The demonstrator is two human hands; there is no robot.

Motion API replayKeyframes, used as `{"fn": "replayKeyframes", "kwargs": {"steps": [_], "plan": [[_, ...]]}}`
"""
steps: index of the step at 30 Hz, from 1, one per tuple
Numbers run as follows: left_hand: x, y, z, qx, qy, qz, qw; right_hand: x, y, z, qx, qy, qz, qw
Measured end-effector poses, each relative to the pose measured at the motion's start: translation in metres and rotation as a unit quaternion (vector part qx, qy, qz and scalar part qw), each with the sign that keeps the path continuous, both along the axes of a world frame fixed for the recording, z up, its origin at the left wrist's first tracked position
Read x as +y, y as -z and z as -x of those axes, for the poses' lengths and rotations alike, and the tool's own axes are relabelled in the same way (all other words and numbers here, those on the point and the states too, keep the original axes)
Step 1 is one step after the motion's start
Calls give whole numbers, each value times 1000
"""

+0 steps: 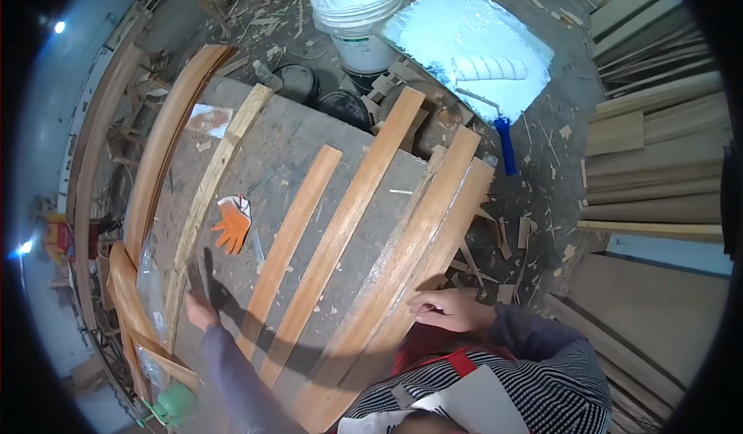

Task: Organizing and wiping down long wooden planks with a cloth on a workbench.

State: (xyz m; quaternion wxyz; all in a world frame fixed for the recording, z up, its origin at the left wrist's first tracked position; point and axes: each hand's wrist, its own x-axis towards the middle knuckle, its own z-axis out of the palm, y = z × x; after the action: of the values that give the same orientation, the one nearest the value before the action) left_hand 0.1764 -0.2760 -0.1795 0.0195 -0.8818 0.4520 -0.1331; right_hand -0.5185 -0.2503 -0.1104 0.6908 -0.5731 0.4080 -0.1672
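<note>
At the left side of the workbench (290,136), my left hand (202,312) is closed around a flat, blurred brownish piece (194,281) whose kind I cannot make out. A long pale rough wooden strip (220,155) lies just beside it. My right hand (447,310) is curled at the right edge of a wide wooden board (457,209); anything inside its fingers is hidden. Left of that board lie another board (433,194) with a whitish edge and two narrower wooden strips (364,190) (298,229). An orange and white work glove (233,223) rests between the pale strip and the narrower strips.
Beyond the bench stand a white bucket (357,16) and a white-coated tray (472,39) carrying a paint roller (489,68) with a blue handle. Curved wooden pieces (166,132) line the left, near a green bottle (174,404). Stacked panels (658,155) fill the right; wood scraps litter the floor.
</note>
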Motion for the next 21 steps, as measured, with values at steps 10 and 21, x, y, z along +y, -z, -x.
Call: {"fn": "replayKeyframes", "kwargs": {"steps": [10, 21], "plan": [[111, -117, 368, 663, 131, 245, 695, -3, -40, -95, -297, 5, 25, 955], [198, -51, 365, 552, 316, 88, 767, 173, 0, -92, -383, 242, -225, 863]]}}
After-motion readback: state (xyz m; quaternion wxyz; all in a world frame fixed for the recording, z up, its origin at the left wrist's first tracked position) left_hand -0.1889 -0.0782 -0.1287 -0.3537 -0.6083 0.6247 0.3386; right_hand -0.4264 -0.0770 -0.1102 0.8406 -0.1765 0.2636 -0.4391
